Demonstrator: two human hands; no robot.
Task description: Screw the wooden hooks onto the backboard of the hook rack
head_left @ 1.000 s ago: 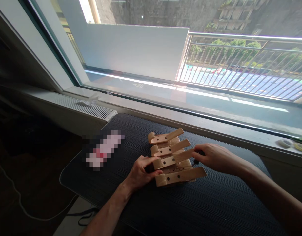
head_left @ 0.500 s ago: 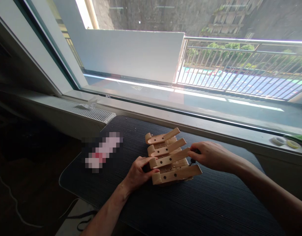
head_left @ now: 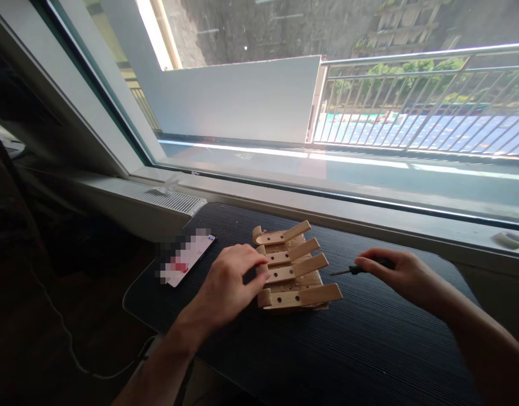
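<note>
A wooden rack (head_left: 293,270) with several slanted hook-shaped arms lies on the black ribbed table (head_left: 369,349). My left hand (head_left: 231,282) rests against the rack's left side, fingers curled onto the rounded ends of its arms. My right hand (head_left: 400,274) hovers to the right of the rack, closed round the dark handle of a screwdriver (head_left: 355,270). The thin shaft of the screwdriver points left toward the rack, a short gap away from it.
A phone (head_left: 187,257) with a lit screen lies on the table's left part. A vent grille (head_left: 162,197) runs along the window sill behind. A roll of tape (head_left: 510,239) sits on the sill at far right. A cable (head_left: 69,344) hangs at the left.
My right hand has drawn back to the right with the screwdriver, away from the rack. My left hand has shifted up onto the rack's left ends. The view has tilted slightly.
</note>
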